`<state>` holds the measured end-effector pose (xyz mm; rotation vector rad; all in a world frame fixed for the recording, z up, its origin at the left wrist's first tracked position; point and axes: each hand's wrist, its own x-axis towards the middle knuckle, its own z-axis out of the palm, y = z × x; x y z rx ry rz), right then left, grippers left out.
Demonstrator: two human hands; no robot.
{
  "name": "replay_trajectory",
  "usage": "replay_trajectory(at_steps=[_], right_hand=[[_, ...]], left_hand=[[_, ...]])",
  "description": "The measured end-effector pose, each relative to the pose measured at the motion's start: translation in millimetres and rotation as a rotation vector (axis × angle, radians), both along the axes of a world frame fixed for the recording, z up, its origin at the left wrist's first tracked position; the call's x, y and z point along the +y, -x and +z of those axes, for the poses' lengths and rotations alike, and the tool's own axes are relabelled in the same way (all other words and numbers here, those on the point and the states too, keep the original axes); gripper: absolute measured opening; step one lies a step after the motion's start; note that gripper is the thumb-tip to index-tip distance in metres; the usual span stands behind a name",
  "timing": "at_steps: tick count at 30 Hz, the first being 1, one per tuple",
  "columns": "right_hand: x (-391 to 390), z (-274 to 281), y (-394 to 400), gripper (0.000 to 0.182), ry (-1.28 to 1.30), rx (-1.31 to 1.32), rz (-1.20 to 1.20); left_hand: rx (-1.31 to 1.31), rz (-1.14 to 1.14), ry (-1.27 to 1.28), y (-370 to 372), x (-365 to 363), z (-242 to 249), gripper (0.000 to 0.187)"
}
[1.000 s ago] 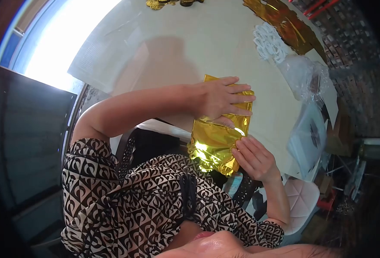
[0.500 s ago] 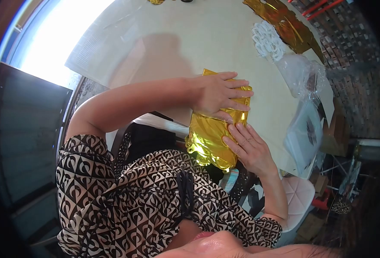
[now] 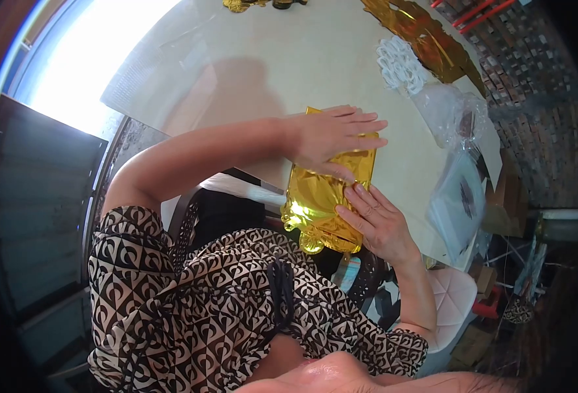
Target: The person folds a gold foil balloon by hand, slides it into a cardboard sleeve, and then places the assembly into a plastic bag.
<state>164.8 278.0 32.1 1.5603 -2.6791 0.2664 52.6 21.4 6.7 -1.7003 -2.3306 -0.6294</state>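
Observation:
A flat, folded piece of shiny gold foil with a scalloped lower end lies at the table's near edge, that end sticking out over the edge towards my body. Across its upper part stretches my left hand, palm down, fingers extended to the right and slightly blurred. My right hand rests on the foil's lower right side, fingers flat and pointing up and left. The thumb of my left hand comes close to the fingertips of my right. Beneath my left hand, part of the foil is hidden.
On the pale table, a bundle of white cord lies beside more gold foil at the far right. Clear plastic packaging and a stack of plastic bags line the right edge. A white padded seat stands below.
My left hand has shifted slightly, its fingers closer together. The foil's lower end has drawn up a little, its scalloped edge lying differently. My right hand stays on the foil. The whole view shifts slightly.

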Motion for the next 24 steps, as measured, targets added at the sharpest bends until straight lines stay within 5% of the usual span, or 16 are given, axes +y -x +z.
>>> replay_trajectory(at_steps=[2,5,7,12,15,19,24], right_hand=[[0,1,1,0.051,-0.002,0.014,0.0],[-1,0,1,0.054,0.031,0.001,-0.011],[-1,1,-1,0.055,0.041,-0.011,-0.009],[5,-2,3,0.057,0.045,-0.017,-0.024],[6,-4,4,0.057,0.046,-0.027,-0.02],[5,1,3,0.054,0.004,-0.01,-0.031],[5,2,4,0.05,0.011,-0.016,-0.04]], left_hand=[[-0.199,0.025,-0.264,11,-4,-1,0.068],[-0.373,0.128,-0.327,8,-41,41,0.069],[-0.255,0.008,-0.218,-12,-67,45,0.077],[-0.149,0.198,0.142,-101,-75,23,0.093],[0.145,0.297,0.041,-121,-61,-4,0.057],[0.271,0.28,-0.162,-129,-55,-17,0.034],[0.214,0.271,-0.26,-127,-53,-24,0.034]])
